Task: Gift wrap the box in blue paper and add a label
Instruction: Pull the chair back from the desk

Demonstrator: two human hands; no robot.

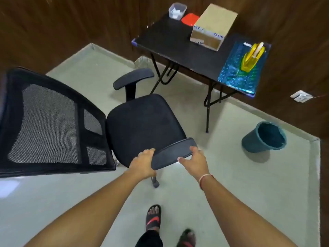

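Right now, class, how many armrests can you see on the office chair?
2. The near armrest is gripped by the left hand and right hand. The far armrest stands on the chair's other side, towards the black table. None looks hidden.

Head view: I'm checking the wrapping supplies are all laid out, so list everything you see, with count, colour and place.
box: one, brown cardboard, on the table's far middle
paper: one sheet, shiny blue, on the table's right end
tape dispenser: one, yellow, on the paper
lid: one, red, left of the box
tub: one, clear, white bits inside, far left corner of table
table: one, black, against the wall
chair: one, black, on the floor before the table
bin: one, teal, on the floor, right
left hand: grips the chair's near armrest
right hand: grips the same armrest
feet: two, in sandals, bottom edge
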